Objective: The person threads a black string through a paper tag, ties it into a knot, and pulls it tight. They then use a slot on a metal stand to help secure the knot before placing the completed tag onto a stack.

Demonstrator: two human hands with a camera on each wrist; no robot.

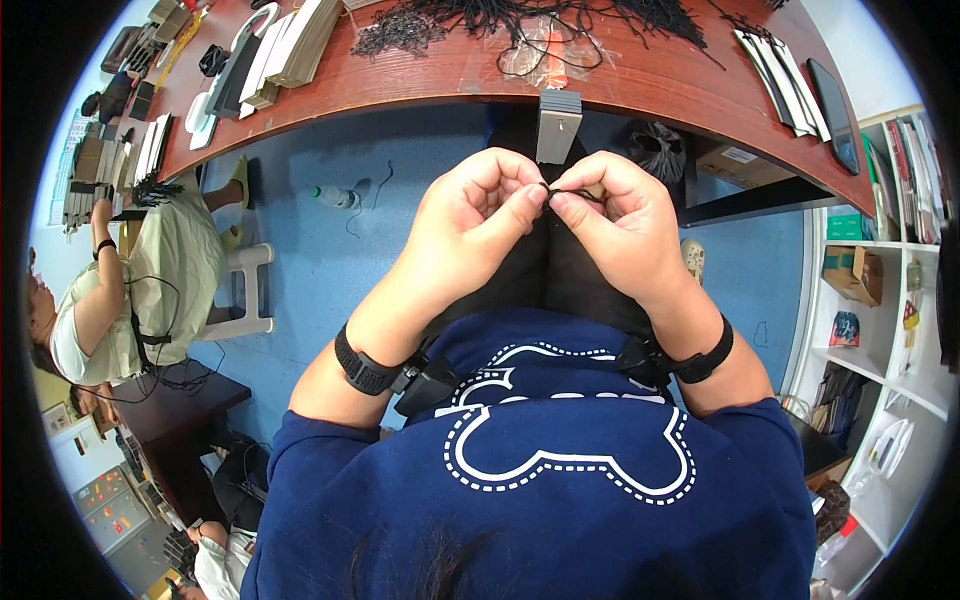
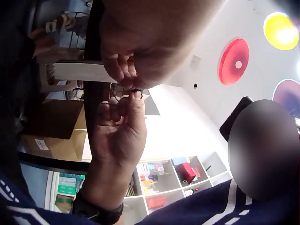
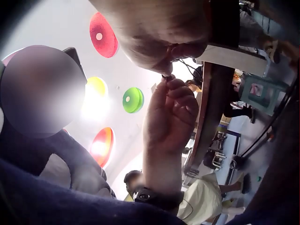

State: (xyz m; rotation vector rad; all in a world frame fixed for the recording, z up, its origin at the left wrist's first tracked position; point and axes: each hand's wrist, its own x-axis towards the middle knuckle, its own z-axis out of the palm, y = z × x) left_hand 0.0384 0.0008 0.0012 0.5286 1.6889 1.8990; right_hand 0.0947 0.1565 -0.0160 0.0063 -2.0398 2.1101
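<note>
In the head view both hands meet above the lap, near the table's front edge. The left hand [image 1: 478, 222] and the right hand [image 1: 628, 228] each pinch a thin black cord [image 1: 577, 193] between thumb and index finger, their fingertips almost touching. A short loop of the cord shows by the right fingers. The left wrist view shows the cord [image 2: 136, 90] dark between the fingertips; in the right wrist view it is mostly hidden by them. Just beyond the hands, a stack of grey strips [image 1: 559, 125] juts over the table edge.
On the red-brown table [image 1: 440, 75] lie black cords [image 1: 640, 18], a plastic bag [image 1: 535, 55], stacked cards [image 1: 300, 45] and a dark tablet [image 1: 833, 115]. Below are a bottle [image 1: 335, 197] and a white stool [image 1: 252, 290]. Another person [image 1: 95, 310] sits at the left; shelves [image 1: 865, 330] stand right.
</note>
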